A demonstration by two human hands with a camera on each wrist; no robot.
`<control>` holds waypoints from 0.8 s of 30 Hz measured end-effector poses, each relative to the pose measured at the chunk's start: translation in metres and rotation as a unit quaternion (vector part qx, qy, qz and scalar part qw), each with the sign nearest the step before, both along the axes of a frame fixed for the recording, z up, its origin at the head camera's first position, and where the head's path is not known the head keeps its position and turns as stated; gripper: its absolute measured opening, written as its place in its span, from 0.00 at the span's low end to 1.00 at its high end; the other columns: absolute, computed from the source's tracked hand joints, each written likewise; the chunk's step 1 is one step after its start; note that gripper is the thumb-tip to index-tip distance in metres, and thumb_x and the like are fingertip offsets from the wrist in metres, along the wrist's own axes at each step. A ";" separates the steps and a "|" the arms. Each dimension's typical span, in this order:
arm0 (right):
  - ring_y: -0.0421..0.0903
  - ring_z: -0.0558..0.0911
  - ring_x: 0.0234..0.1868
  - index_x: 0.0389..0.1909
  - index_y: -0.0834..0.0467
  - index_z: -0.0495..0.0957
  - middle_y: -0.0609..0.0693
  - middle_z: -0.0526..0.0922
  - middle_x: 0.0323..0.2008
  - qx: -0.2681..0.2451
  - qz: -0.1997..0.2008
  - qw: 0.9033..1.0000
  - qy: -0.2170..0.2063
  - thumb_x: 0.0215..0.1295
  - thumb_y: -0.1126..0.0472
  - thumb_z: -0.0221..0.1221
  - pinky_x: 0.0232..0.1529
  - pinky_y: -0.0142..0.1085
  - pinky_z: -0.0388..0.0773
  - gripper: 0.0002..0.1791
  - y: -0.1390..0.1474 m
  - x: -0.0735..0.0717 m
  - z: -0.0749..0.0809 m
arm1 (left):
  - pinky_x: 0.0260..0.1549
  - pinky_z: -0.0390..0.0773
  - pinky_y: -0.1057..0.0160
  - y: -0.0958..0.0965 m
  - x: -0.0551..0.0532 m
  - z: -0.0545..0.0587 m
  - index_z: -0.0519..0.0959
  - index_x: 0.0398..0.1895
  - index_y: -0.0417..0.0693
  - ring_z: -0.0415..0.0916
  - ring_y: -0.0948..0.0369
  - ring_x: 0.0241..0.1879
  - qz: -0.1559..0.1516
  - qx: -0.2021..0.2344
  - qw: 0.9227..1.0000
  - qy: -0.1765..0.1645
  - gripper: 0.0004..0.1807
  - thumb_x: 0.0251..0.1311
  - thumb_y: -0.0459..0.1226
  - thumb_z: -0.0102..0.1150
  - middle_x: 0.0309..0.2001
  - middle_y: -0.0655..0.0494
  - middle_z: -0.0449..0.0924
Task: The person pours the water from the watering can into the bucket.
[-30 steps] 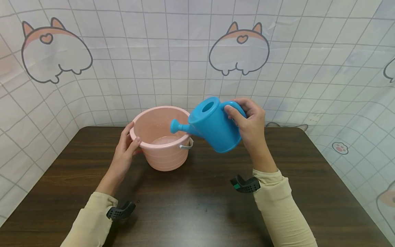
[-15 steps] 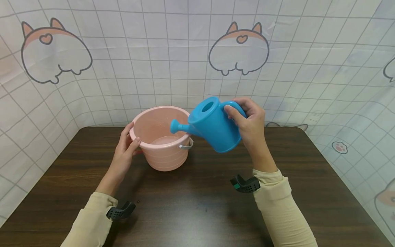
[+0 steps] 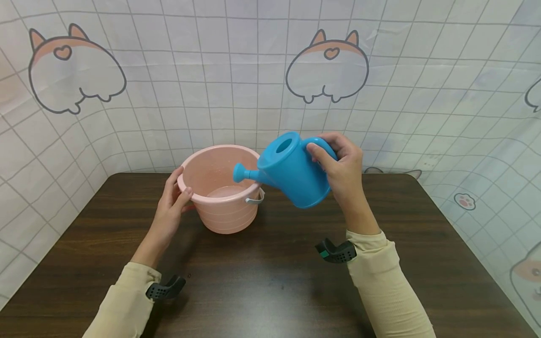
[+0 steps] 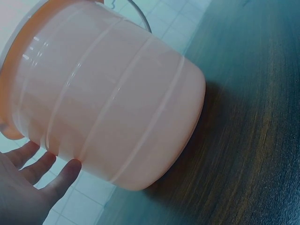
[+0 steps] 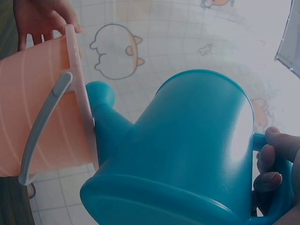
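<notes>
A pink bucket (image 3: 226, 213) stands on the dark wooden table, its mouth tipped slightly toward me. My left hand (image 3: 169, 206) holds its left side, thumb over the rim; in the left wrist view several fingertips (image 4: 70, 168) press on the outer wall. In my right hand (image 3: 344, 162) is the handle of a blue watering can (image 3: 291, 173), held up off the table and tilted left. Its spout (image 3: 249, 174) crosses the bucket's right rim, with the rose end over the bucket's mouth. No stream shows from the spout. The bucket's inside looks wet, with a paler round patch at the bottom.
The bucket's grey handle (image 3: 255, 197) hangs down on its right side. The brown table (image 3: 270, 281) reaches to a white grid-patterned curtain (image 3: 270, 84) with cartoon animals behind and beside it. Black straps (image 3: 338, 251) sit at both wrists.
</notes>
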State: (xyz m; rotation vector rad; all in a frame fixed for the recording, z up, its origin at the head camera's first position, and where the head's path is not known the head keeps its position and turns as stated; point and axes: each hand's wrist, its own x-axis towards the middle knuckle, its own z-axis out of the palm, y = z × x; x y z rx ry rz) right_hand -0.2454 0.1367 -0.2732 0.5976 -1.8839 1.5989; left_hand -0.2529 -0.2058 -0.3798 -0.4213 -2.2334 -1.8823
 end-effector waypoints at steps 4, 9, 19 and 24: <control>0.43 0.74 0.29 0.41 0.66 0.76 0.46 0.76 0.25 0.000 -0.002 1.000 -0.001 0.61 0.65 0.57 0.31 0.32 0.72 0.10 0.003 -0.008 -0.006 | 0.43 0.76 0.71 0.000 0.000 0.000 0.46 0.71 0.63 0.66 0.65 0.55 0.000 -0.003 1.000 -0.001 0.31 0.67 0.42 0.43 0.67 0.43 0.56; 0.44 0.74 0.29 0.41 0.65 0.76 0.47 0.76 0.25 0.001 -0.001 1.000 0.002 0.60 0.62 0.58 0.31 0.32 0.72 0.11 0.004 -0.010 -0.008 | 0.43 0.76 0.71 0.000 0.000 0.000 0.47 0.71 0.63 0.66 0.68 0.54 0.001 -0.003 1.000 -0.001 0.31 0.67 0.42 0.43 0.67 0.43 0.56; 0.44 0.74 0.29 0.41 0.67 0.75 0.47 0.76 0.25 0.005 -0.002 1.000 0.001 0.61 0.64 0.57 0.31 0.32 0.73 0.11 0.003 -0.008 -0.004 | 0.42 0.76 0.70 0.000 -0.001 0.000 0.47 0.71 0.63 0.66 0.69 0.53 0.002 0.001 1.000 0.001 0.31 0.67 0.42 0.43 0.66 0.42 0.56; 0.44 0.74 0.29 0.40 0.68 0.75 0.46 0.75 0.24 0.006 0.000 1.000 -0.003 0.61 0.65 0.57 0.31 0.32 0.72 0.10 0.001 -0.001 0.001 | 0.43 0.75 0.70 0.000 0.000 0.000 0.47 0.71 0.63 0.66 0.66 0.55 0.002 -0.004 1.000 -0.001 0.31 0.67 0.43 0.43 0.67 0.43 0.56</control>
